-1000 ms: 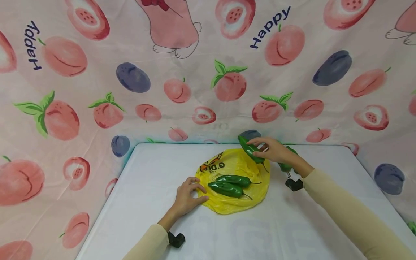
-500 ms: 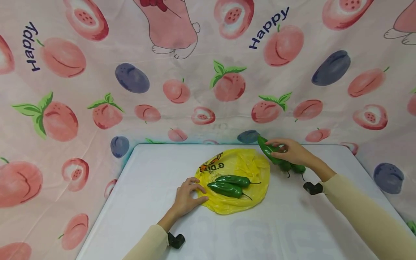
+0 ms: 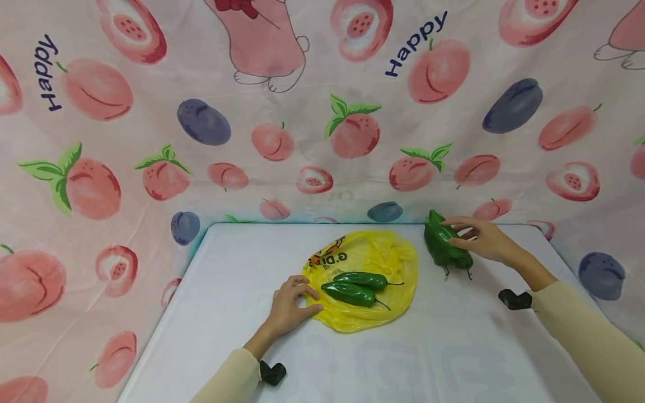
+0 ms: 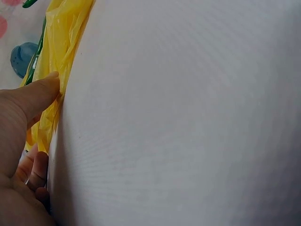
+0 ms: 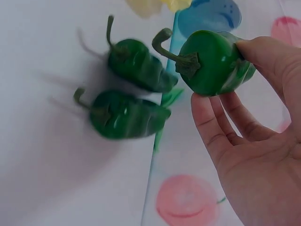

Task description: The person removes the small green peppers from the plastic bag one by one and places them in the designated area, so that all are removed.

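Observation:
Between the thumb and fingers of my right hand (image 3: pixel 486 240) a green pepper (image 3: pixel 439 234) is pinched above the table's back right. In the right wrist view the held pepper (image 5: pixel 207 61) hangs over two others, an upper pepper (image 5: pixel 136 63) and a lower pepper (image 5: pixel 124 115), lying on the white surface. Two more green peppers, one (image 3: pixel 364 279) behind the other (image 3: pixel 350 294), lie side by side on a flat yellow plastic bag (image 3: pixel 373 319). My left hand (image 3: pixel 289 305) rests at the bag's left edge, thumb and fingers spread and touching the plastic (image 4: pixel 59 37).
The white table (image 3: pixel 242 252) ends at the back against a pink fruit-print cloth (image 3: pixel 312 140), which also hangs at the left and right. A dark object (image 3: pixel 274 373) is on the left wrist, another (image 3: pixel 515 299) on the right.
My right hand has carried its pepper rightward from over the bag's back edge to above the two peppers at the right. My left hand and the bag have stayed in place.

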### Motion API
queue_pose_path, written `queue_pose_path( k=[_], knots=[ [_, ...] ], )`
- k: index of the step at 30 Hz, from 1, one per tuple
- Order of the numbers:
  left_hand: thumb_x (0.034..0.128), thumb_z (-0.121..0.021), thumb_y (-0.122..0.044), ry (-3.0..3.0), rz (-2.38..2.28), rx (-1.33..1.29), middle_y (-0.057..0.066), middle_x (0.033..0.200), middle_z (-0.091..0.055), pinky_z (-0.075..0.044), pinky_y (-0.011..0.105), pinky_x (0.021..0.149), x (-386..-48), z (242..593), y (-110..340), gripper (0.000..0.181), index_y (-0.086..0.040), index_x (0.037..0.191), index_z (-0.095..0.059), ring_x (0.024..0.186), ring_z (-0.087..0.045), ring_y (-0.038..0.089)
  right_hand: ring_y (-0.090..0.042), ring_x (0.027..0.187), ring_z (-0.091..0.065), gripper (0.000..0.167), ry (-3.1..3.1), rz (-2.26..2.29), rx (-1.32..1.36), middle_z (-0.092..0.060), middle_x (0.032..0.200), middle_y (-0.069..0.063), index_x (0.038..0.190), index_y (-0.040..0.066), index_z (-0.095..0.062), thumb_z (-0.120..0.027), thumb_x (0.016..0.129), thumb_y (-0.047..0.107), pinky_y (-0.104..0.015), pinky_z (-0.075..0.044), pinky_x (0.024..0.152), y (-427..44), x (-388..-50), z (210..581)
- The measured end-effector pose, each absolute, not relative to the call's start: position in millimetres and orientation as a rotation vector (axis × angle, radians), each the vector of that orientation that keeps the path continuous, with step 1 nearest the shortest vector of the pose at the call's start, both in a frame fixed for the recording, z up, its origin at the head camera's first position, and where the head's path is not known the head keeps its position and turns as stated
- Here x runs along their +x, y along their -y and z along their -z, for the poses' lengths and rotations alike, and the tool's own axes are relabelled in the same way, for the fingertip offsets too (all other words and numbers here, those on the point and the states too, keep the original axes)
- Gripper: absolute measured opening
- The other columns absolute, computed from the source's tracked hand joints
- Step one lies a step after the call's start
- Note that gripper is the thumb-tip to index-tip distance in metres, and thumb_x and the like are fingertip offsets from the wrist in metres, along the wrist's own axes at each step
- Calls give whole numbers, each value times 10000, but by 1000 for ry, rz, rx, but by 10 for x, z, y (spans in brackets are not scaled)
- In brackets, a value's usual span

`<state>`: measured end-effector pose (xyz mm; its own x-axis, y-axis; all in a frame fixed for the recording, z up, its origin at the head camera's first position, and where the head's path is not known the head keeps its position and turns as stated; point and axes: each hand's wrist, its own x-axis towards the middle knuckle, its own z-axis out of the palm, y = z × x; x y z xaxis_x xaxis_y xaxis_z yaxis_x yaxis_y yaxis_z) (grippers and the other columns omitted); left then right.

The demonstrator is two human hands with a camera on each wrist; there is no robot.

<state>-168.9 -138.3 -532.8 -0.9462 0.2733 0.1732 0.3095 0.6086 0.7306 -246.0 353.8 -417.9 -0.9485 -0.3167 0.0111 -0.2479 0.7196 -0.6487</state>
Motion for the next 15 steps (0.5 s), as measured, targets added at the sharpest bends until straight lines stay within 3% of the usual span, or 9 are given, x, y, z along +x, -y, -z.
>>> queue_pose_path(
  k=[10, 15],
  knots=[
    [831, -875, -288, 2804, 1273, -492, 75, 1303, -571, -297, 535, 971, -1704, 5323, 1361, 167, -214, 909, -748, 1252, -508, 313, -463, 1142, -608, 507, -2854, 1049, -376, -541, 1408, -248, 1437, 111, -573, -697, 995, 326, -475, -569, 816, -3903, -2317, 4231],
    [829, -877, -287, 2807, 1278, -473, 74, 1298, -573, -294, 546, 981, -1700, 5314, 1360, 164, -216, 900, -747, 1251, -511, 311, -488, 1134, -613, 527, -2873, 1048, -339, -547, 1392, -278, 1441, 104, -570, -703, 989, 341, -543, -561, 825, -3982, -2281, 4259]
  ],
)
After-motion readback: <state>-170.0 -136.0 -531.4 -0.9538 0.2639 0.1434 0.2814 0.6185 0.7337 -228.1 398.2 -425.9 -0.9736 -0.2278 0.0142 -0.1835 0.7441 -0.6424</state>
